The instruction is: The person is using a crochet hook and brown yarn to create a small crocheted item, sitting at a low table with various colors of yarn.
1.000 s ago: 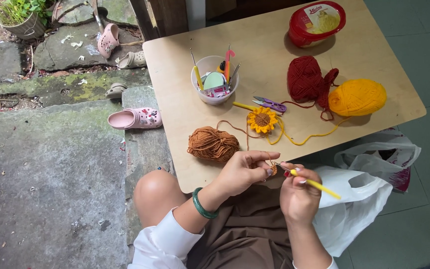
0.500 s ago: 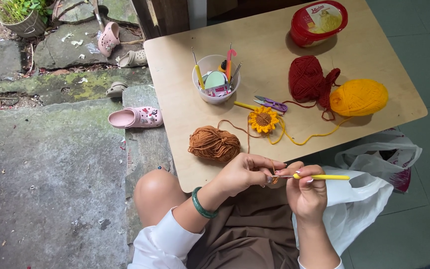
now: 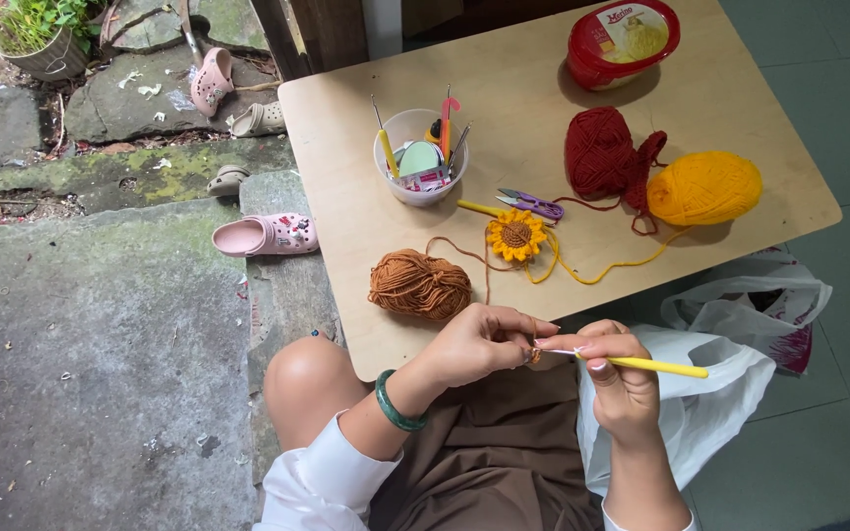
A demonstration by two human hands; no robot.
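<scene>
My left hand pinches a small brown crochet piece just below the near edge of the low wooden table. A green bangle sits on that wrist. My right hand grips a yellow-handled crochet hook, its tip at the brown piece. A strand runs up to the brown yarn ball on the table. A finished crochet sunflower lies beyond it.
On the table stand a white cup of hooks and tools, purple snips, a red yarn ball, a yellow yarn ball and a red tub. White plastic bags lie at right, pink clogs on the stone at left.
My right hand has turned, so the hook handle swung from pointing down-right to lying level toward the right. The left hand kept its pinch on the brown piece.
</scene>
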